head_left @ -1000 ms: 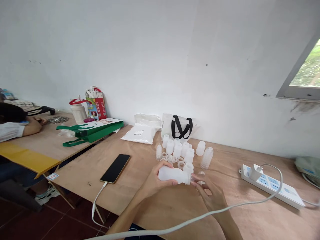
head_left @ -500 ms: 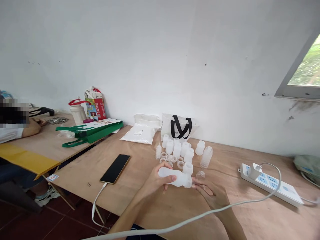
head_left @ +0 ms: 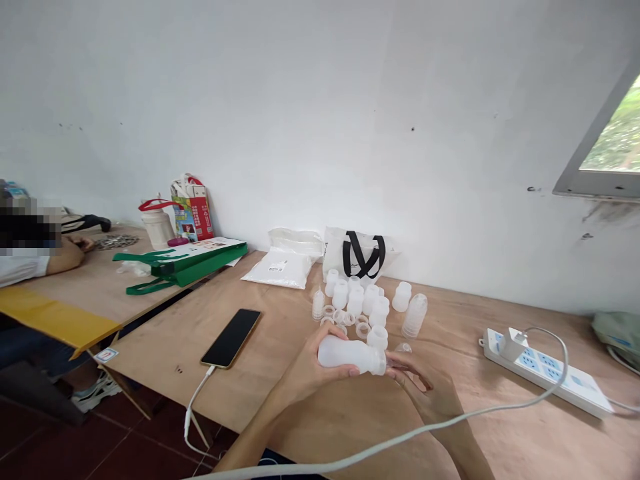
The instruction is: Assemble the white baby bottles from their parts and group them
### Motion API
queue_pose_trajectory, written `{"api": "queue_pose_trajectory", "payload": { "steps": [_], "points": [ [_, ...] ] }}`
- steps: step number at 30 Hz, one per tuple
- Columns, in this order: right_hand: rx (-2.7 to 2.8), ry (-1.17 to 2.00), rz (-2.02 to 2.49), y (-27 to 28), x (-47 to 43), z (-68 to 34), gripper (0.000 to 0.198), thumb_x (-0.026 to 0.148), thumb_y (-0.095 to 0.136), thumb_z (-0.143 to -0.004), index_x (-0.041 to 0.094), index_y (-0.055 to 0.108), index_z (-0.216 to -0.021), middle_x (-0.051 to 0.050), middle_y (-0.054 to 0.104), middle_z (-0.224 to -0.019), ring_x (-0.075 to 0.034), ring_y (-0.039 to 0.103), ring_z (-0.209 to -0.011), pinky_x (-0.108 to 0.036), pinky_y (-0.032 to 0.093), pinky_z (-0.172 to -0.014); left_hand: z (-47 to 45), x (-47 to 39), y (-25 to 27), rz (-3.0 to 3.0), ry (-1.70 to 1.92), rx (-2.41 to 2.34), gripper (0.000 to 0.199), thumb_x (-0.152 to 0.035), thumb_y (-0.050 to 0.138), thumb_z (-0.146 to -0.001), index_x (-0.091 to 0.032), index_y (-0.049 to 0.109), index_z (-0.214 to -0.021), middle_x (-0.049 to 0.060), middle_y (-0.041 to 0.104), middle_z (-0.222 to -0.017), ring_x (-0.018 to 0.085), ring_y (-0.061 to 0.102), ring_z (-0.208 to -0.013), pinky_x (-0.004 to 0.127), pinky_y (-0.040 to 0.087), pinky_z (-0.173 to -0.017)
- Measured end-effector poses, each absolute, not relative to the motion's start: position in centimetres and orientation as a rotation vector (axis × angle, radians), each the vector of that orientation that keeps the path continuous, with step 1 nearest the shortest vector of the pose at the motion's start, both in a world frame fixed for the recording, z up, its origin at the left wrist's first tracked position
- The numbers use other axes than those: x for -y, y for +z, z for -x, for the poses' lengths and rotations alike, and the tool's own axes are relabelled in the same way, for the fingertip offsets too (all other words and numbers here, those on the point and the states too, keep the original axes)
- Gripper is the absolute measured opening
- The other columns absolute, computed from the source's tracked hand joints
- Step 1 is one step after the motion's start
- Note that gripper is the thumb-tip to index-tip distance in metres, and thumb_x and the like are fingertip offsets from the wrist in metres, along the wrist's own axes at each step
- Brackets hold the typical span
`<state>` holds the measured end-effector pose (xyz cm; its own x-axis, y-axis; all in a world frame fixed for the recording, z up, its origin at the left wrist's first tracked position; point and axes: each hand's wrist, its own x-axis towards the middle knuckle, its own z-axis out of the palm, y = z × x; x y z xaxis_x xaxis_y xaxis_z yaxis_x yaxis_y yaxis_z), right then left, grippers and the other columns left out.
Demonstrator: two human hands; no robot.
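Observation:
My left hand [head_left: 311,363] is wrapped round a frosted white plastic bottle [head_left: 345,354], held on its side with its neck pointing right. The fingertips of my right hand [head_left: 417,380] are pinched together at the mouth of the bottle; a small clear part may be between them, but I cannot make it out. Just behind the bottle's neck stands a short frosted bottle [head_left: 377,337]. A small clear dome-shaped piece [head_left: 403,348] shows just beyond my right fingers. Several white rings [head_left: 363,329] lie behind the held bottle, beside several upright frosted bottles [head_left: 355,300].
A phone [head_left: 231,338] on a cable lies to the left. White plastic packets [head_left: 277,268] and a bag with black handles [head_left: 333,250] rest by the wall. On the right is a power strip [head_left: 545,370]; its white cable [head_left: 400,440] crosses in front of my forearms. A person's arm [head_left: 65,257] rests at far left.
My left thumb has shifted down to the near side of the bottle. The bottle has turned slightly, and my right fingers stay at its mouth. The view has moved a little.

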<state>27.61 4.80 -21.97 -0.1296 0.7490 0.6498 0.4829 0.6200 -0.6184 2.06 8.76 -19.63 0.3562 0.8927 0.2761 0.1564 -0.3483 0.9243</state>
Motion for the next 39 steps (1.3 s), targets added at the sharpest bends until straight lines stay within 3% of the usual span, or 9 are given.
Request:
{"api": "queue_pose_trajectory", "payload": {
  "steps": [6, 13, 17, 20, 22, 27, 31, 35, 39],
  "points": [
    [1.851, 0.016, 0.872, -21.6, -4.8, -27.5, 0.018, 0.015, 0.066, -0.096, 0.022, 0.071, -0.112, -0.004, 0.076, -0.105, -0.017, 0.076, -0.093, -0.021, 0.064, -0.081, -2.2, -8.9, -20.2, -1.674, 1.049, -0.923, 0.058, -0.053, 0.089, -0.066, -0.018, 0.059, -0.102, 0.003, 0.062, -0.099, 0.017, 0.055, -0.086, 0.026, 0.041, -0.072],
    [1.862, -0.191, 0.758, -20.6, -4.6, -26.8, 0.018, 0.009, 0.062, -0.097, 0.019, 0.071, -0.110, -0.007, 0.074, -0.108, -0.016, 0.074, -0.099, -0.020, 0.061, -0.089, -2.7, -9.0, -20.2, -1.452, 0.969, -0.827, 0.065, -0.057, 0.088, -0.066, -0.018, 0.054, -0.105, -0.001, 0.057, -0.084, 0.008, 0.048, -0.053, 0.020, 0.041, -0.039],
    [1.900, -0.078, 0.815, -21.0, -4.5, -27.3, 0.026, 0.015, 0.063, -0.098, 0.022, 0.067, -0.123, -0.006, 0.073, -0.116, -0.015, 0.072, -0.106, -0.022, 0.059, -0.096, -2.9, -9.3, -20.3, -1.382, 1.008, -0.742, 0.063, -0.055, 0.088, -0.068, -0.017, 0.051, -0.103, -0.002, 0.058, -0.079, 0.006, 0.049, -0.045, 0.019, 0.043, -0.037],
    [1.890, 0.150, 0.879, -21.4, -4.5, -27.9, 0.051, 0.022, 0.062, -0.101, 0.028, 0.048, -0.150, -0.006, 0.069, -0.128, -0.014, 0.073, -0.102, -0.024, 0.061, -0.092, -3.0, -9.3, -20.3, -1.294, 1.013, -0.704, 0.062, -0.057, 0.084, -0.073, -0.017, 0.048, -0.104, -0.003, 0.057, -0.068, 0.007, 0.049, -0.043, 0.019, 0.044, -0.038],
    [1.881, 0.342, 0.920, -21.7, -4.6, -28.6, 0.055, 0.026, 0.059, -0.102, 0.031, 0.041, -0.155, -0.005, 0.068, -0.130, -0.013, 0.073, -0.099, -0.025, 0.062, -0.089, -3.0, -9.2, -20.3, -1.216, 1.034, -0.678, 0.063, -0.056, 0.085, -0.073, -0.017, 0.048, -0.105, -0.002, 0.058, -0.067, 0.007, 0.049, -0.045, 0.019, 0.045, -0.038],
    [1.853, 0.610, 1.332, -21.7, -4.6, -31.5, 0.034, 0.049, 0.058, -0.100, 0.026, 0.073, -0.121, -0.005, 0.073, -0.117, -0.022, 0.070, -0.109, -0.036, 0.058, -0.095, -3.2, -9.1, -20.4, -1.016, 1.068, -0.582, 0.060, -0.051, 0.087, -0.074, -0.017, 0.048, -0.105, -0.001, 0.056, -0.074, 0.006, 0.046, -0.053, 0.017, 0.045, -0.037],
    [1.798, 0.719, 1.486, -21.8, -4.3, -33.1, 0.052, 0.065, 0.048, -0.099, 0.025, 0.075, -0.117, -0.007, 0.073, -0.115, -0.024, 0.069, -0.103, -0.038, 0.057, -0.089, -3.7, -9.3, -20.6, -0.946, 1.102, -0.568, 0.061, -0.053, 0.085, -0.076, -0.018, 0.046, -0.106, -0.002, 0.053, -0.070, 0.006, 0.043, -0.055, 0.016, 0.045, -0.038],
    [1.685, 0.461, 1.675, -24.1, -3.9, -33.6, 0.062, 0.072, 0.038, -0.097, 0.023, 0.073, -0.110, -0.009, 0.070, -0.100, -0.022, 0.067, -0.081, -0.035, 0.056, -0.070, -3.7, -9.8, -20.7, -0.890, 1.162, -0.616, 0.064, -0.053, 0.087, -0.073, -0.017, 0.046, -0.107, -0.001, 0.055, -0.075, 0.005, 0.043, -0.055, 0.016, 0.045, -0.038],
    [1.770, 0.199, 1.683, -28.5, -3.6, -33.5, 0.052, 0.064, 0.047, -0.098, 0.025, 0.067, -0.125, -0.011, 0.062, -0.127, -0.022, 0.070, -0.094, -0.035, 0.060, -0.079, -3.3, -10.1, -20.4, -0.895, 1.225, -0.631, 0.060, -0.052, 0.085, -0.076, -0.018, 0.047, -0.107, -0.001, 0.056, -0.077, 0.006, 0.045, -0.055, 0.016, 0.044, -0.039]
  ]
}}
